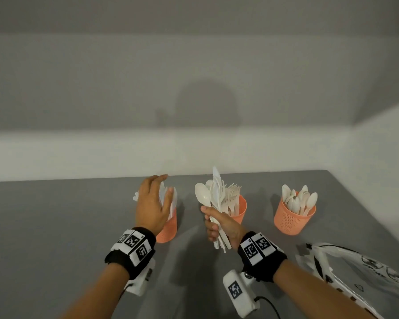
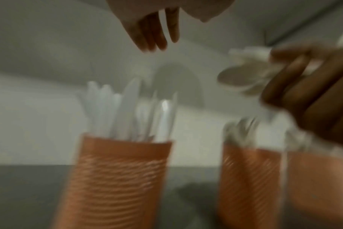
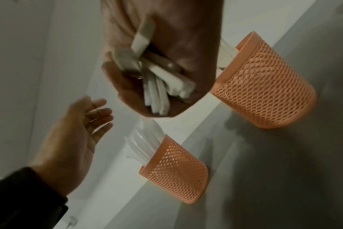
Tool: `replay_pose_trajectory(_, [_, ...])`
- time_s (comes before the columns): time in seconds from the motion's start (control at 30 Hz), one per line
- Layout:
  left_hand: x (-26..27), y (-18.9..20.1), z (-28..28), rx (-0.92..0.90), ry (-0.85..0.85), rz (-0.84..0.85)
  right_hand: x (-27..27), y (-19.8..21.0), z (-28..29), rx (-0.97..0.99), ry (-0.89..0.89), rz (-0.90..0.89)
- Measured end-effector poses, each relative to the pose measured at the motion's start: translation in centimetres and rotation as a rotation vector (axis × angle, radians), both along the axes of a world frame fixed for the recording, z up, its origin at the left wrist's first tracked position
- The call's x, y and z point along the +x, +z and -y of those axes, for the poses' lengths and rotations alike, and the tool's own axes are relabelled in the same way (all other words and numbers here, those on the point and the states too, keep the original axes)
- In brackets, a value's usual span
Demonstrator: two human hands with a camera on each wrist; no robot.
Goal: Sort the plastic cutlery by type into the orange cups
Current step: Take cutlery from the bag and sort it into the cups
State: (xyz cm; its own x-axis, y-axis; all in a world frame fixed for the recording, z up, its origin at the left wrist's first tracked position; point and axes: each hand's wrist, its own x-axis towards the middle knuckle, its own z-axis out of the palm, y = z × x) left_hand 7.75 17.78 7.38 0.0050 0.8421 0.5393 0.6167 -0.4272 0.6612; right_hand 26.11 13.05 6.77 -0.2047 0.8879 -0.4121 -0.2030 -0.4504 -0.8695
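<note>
Three orange mesh cups stand in a row on the grey table. The left cup [image 1: 169, 230] [image 2: 117, 178] [image 3: 178, 175] holds white knives. Forks fill the middle cup [image 1: 241, 209] [image 3: 264, 93], and the right cup [image 1: 291, 217] holds spoons. My left hand [image 1: 153, 201] [image 3: 78, 131] hovers open over the knife cup, fingers [image 2: 156, 31] straight and holding nothing. In front of the fork cup, my right hand [image 1: 218, 226] [image 3: 156, 62] grips a mixed bundle of white cutlery [image 1: 213, 196] [image 3: 160, 91] by the handles; a spoon and a knife stick up from it.
A crumpled clear plastic bag [image 1: 359, 275] lies at the table's near right. A pale wall runs along the far edge of the grey table [image 1: 55, 215] and along its right side.
</note>
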Motion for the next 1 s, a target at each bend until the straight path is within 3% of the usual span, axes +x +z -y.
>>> replay_pose_trajectory(0.07, [1.8, 1.2, 1.5, -0.196, -0.131, 0.332, -0.3, 0.3, 0.4, -0.007, 0.053, -0.049])
replay_pose_trajectory(0.17, [3.3, 1.8, 2.6, -0.749, -0.416, 0.717, -0.8, 0.8, 0.8, -0.009, 0.168, -0.151])
replay_pose_trajectory(0.27, [3.8, 1.6, 3.3, -0.959, -0.641, 0.788, -1.5, 1.2, 1.3, -0.033, 0.311, -0.212])
replay_pose_trajectory(0.4, [5.1, 2.8, 4.9, -0.966, -0.573, 0.831, -2.1, 1.4, 2.0, -0.043, 0.382, -0.095])
replay_pose_trajectory(0.67, [7.6, 3.1, 5.2, -0.656, -0.162, 0.695, -3.2, 0.9, 2.4, 0.247, -0.035, 0.430])
replay_pose_trajectory(0.77, [8.2, 3.1, 5.3, -0.638, -0.236, 0.640, -3.4, 0.8, 2.9, 0.282, -0.137, 0.393])
replay_pose_trajectory(0.83, [8.0, 3.6, 5.2, -0.675, -0.325, 0.573, -2.6, 1.0, 3.2, 0.260, -0.113, 0.307])
replay_pose_trajectory(0.93, [7.3, 4.7, 4.5, -0.654, -0.281, 0.643, -1.2, 1.0, 3.1, 0.180, -0.074, 0.140])
replay_pose_trajectory(1.0, [6.9, 5.2, 3.7, -0.559, -0.221, 0.569, -0.6, 0.7, 3.1, 0.158, -0.041, 0.141])
